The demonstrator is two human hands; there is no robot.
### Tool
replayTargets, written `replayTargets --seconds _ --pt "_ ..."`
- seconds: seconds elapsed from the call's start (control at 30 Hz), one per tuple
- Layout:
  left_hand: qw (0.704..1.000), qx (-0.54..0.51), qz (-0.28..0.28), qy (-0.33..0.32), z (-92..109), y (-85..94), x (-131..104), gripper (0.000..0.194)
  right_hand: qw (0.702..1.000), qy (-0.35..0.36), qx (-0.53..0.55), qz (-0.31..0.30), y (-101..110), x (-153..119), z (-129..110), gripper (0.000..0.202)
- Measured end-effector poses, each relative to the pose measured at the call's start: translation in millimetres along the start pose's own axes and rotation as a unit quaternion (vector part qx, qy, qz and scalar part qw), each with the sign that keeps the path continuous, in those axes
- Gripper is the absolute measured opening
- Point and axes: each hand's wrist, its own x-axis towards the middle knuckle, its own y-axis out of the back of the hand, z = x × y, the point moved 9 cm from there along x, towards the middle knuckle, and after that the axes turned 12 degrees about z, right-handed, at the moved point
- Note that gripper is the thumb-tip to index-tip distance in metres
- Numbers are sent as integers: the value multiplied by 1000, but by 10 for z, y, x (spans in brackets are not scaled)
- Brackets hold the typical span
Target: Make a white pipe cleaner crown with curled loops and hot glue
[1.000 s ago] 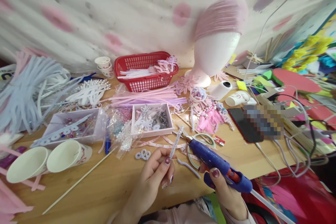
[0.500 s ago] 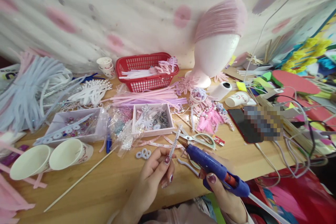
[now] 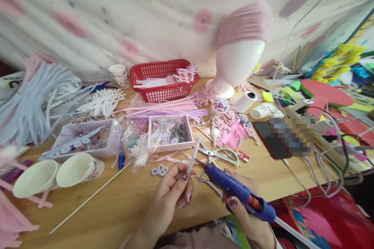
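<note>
Between thumb and fingers, my left hand (image 3: 174,190) pinches a short pale pipe cleaner (image 3: 194,156), which stands up at a slant. My right hand (image 3: 240,205) is wrapped round a blue glue gun (image 3: 229,184), and a clear glue stick (image 3: 293,232) sticks out of its back end. The gun's nozzle points left, close beside the pipe cleaner; I cannot tell whether they touch. Just beyond lie scissors (image 3: 224,155) with pale handles. Small pale loops (image 3: 159,170) rest to the left of my left hand, and a bent lavender pipe cleaner (image 3: 210,186) lies under the gun.
Behind are a white bead box (image 3: 189,144), a red basket (image 3: 137,90) and a mannequin head (image 3: 239,60). Paper cups (image 3: 76,174) and a thin wooden stick (image 3: 87,201) lie left. A phone (image 3: 270,140) with cables is on the right.
The glue gun has shifted slightly left, bringing its nozzle nearer to the pipe cleaner. My left hand keeps its pinch, almost unmoved. The view has shifted a little.
</note>
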Motion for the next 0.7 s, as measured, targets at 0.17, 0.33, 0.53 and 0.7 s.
replayTargets --seconds 0.17,0.33,0.53,0.7 --pt "1000 -13 -3 -5 3 -13 -2 35 998 57 -14 -14 -34 25 -161 39" --pt "1000 -21 -6 -5 -6 -28 -15 36 996 83 -31 -13 -48 45 -259 40" --pt "999 -34 -8 -7 1 -50 -32 33 994 111 -2 -7 -39 40 -354 33" --pt "1000 -27 -5 -8 -6 -53 -35 34 999 20 21 -28 -42 -45 -89 41"
